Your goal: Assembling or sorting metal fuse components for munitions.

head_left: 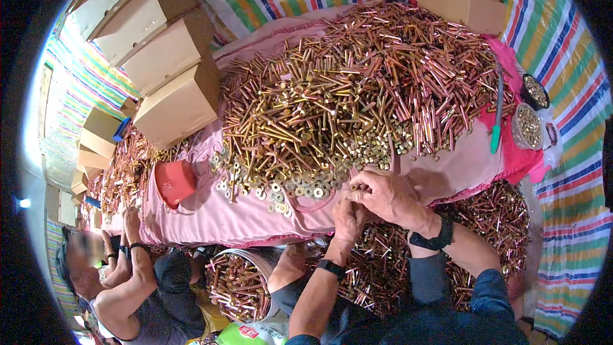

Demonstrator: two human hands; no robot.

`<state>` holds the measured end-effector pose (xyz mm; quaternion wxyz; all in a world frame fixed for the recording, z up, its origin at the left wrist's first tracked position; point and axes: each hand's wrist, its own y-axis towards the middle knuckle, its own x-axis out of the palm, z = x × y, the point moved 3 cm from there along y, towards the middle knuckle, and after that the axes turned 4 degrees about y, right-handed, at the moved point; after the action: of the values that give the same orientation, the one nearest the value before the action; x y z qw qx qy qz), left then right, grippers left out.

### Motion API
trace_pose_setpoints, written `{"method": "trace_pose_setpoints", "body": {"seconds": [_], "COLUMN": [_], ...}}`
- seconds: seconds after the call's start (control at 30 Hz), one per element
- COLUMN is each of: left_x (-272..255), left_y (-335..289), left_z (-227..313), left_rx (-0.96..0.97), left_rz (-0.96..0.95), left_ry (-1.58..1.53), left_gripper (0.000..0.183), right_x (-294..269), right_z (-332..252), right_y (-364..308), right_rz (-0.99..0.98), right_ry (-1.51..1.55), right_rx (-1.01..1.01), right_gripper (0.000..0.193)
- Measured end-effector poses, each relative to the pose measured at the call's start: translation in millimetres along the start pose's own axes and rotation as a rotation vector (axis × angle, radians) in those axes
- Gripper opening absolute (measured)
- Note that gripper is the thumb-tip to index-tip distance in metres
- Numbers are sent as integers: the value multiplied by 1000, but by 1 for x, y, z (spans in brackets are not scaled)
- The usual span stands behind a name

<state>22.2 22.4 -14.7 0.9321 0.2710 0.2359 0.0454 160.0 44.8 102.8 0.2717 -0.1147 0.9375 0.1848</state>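
My right hand (pixel 384 193) is closed in a pinch, with a small brass-coloured piece showing at its fingertips. Just below and to its left, my left hand (pixel 349 218) has its fingers pressed together, and the two hands touch. What the left fingers hold is hidden. Beyond them, at the near edge of a big heap of brass-coloured bolts (pixel 287 121), lie loose flat washers (pixel 308 190). A scatter of small nuts (pixel 377 151) borders the heap on the right. All of this rests on a pink cloth (pixel 255 217).
A red plastic tub (pixel 175 183) stands left of the washers. Cardboard boxes (pixel 175 108) are stacked behind it. At right are a green-handled tool (pixel 496 134) and a clear tub of small parts (pixel 527 126). A bucket of bolts (pixel 237 286) sits below; another person (pixel 128 294) works at left.
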Motion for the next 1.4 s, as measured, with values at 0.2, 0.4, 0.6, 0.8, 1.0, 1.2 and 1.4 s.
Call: {"method": "trace_pose_setpoints", "body": {"seconds": [0.2, 0.4, 0.6, 0.8, 1.0, 1.2, 1.4], "left_x": [-1, -2, -1, -2, 2, -1, -3], "left_y": [-3, -6, -2, -3, -5, -2, -1], "left_z": [-5, -4, 0, -3, -5, 3, 0], "left_rx": [-17, -144, -114, -23, -53, -101, -98], "left_rz": [-25, -76, -60, 13, -22, -55, -30], "left_ry": [-29, -23, -23, 15, 4, 10, -38], "left_gripper": [34, 31, 33, 30, 33, 39, 32], "right_x": [1, -4, -5, -1, -3, -1, -2], "right_z": [-2, -5, 1, -7, -7, 10, 1], "right_y": [1, 3, 4, 2, 1, 3, 1], "right_rz": [-5, -76, -54, 2, -13, -40, 2], "right_ry": [-157, -8, -26, -77, -117, -32, 51], "right_rx": [-359, -194, -212, -275, -334, -246, -136], "right_gripper": [16, 15, 16, 20, 16, 14, 22]}}
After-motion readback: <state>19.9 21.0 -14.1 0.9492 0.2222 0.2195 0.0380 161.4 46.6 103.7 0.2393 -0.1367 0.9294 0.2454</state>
